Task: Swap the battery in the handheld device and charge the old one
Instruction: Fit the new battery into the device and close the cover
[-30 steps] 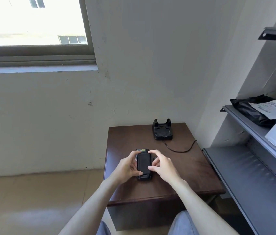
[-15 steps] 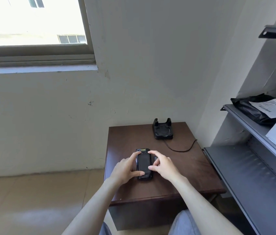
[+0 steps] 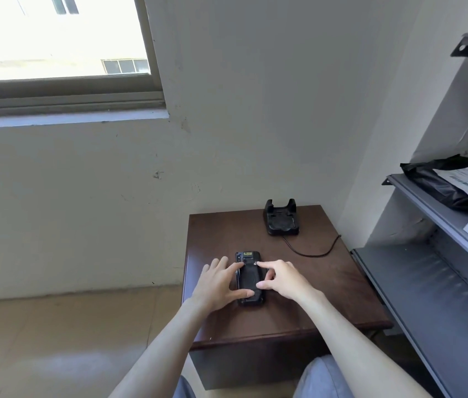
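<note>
Black handheld device [image 3: 248, 278] flat, back up; black cradle [image 3: 281, 222] beyond.

Both bare forearms reach from the near edge toward the far middle, drawing close together; the left hand [image 3: 218, 282] lies palm down, fingers spread and nearly straight, with index tip and thumb touching the handheld device [image 3: 248, 278]. The right hand [image 3: 283, 278] stretches a straight index finger to the device's far end; its thumb rests at the right edge; its other fingers curl under.
</note>
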`<act>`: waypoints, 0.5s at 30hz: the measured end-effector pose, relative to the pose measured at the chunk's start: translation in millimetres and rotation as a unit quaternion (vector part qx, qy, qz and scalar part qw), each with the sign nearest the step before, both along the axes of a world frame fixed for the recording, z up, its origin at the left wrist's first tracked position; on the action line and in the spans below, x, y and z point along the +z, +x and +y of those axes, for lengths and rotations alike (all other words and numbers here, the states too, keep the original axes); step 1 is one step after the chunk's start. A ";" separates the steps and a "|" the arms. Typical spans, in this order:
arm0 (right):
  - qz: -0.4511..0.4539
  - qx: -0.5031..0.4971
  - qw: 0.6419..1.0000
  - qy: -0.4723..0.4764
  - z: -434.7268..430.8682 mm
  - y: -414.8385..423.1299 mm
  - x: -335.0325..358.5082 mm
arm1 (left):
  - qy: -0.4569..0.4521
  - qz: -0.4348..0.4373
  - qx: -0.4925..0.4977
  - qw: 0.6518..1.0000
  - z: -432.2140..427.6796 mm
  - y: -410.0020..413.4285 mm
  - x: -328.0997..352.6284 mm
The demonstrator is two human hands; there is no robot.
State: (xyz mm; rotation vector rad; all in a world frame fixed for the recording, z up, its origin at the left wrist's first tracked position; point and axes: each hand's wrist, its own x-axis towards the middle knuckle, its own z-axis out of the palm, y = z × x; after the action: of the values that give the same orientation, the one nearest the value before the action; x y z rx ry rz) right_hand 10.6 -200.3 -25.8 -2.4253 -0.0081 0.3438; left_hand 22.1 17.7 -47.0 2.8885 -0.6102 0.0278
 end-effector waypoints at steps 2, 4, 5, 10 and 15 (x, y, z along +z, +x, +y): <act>-0.013 -0.004 1.000 -0.004 -0.5 1.1 0.1 | 0.007 -0.038 -0.020 0.999 -4.8 -0.8 -2.6; -0.025 -0.009 1.000 -0.008 0.3 2.2 0.7 | 0.008 -0.062 -0.035 0.997 -10.5 -2.8 -5.3; -0.029 -0.011 0.999 -0.010 0.9 3.2 0.3 | 0.008 -0.070 -0.037 0.997 -13.0 -3.8 -6.8; -0.040 -0.009 0.999 -0.033 1.8 7.2 -0.4 | 0.009 -0.115 -0.013 0.993 -20.5 -7.0 -15.3; -0.080 0.017 0.992 -0.096 5.0 3.7 -1.1 | 0.000 -0.157 0.021 0.987 -26.9 -11.5 -27.4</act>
State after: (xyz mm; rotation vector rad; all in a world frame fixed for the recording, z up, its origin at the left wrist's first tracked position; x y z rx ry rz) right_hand 14.3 -195.2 -27.0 -2.6404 -0.0911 0.1705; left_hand 10.6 -9.2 -74.4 2.9177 -0.5966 0.4965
